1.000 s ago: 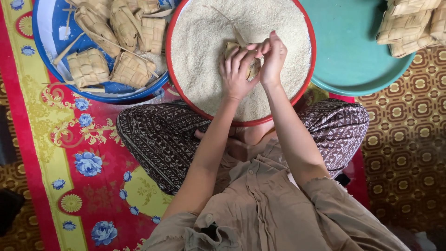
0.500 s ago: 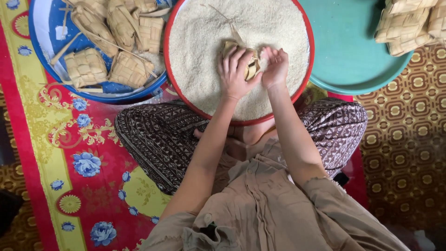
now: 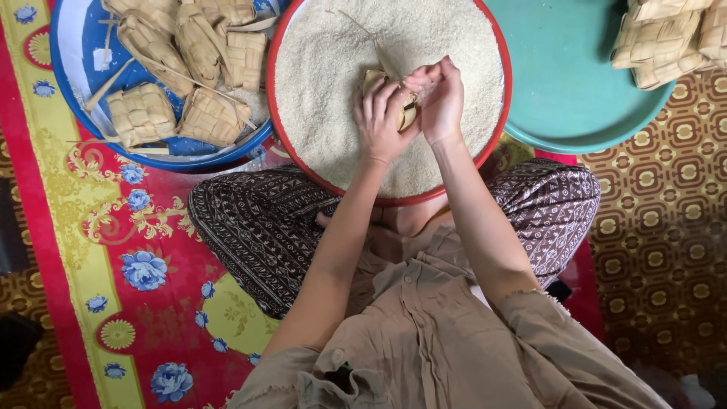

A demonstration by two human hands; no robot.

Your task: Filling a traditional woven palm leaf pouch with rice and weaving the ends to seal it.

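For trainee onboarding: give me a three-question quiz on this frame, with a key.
1. True or false: both hands hold the woven leaf pouch over the red-rimmed tray of rice.
2. Which tray holds pouches on the person's left? A) blue tray B) teal tray C) red-rimmed tray
3. Fill in: the left hand and right hand meet above the ____.

Key: 1 true; 2 A; 3 rice.

Landmark: I take the red-rimmed basin of rice, resting on my lap.
Left hand: over the basin's middle, fingers wrapped on a woven leaf pouch.
Right hand: cupped, touching the pouch's right side.
Blue basin: left of landmark; woven pouches piled inside.
Teal tray: right of landmark; more pouches at its far edge.
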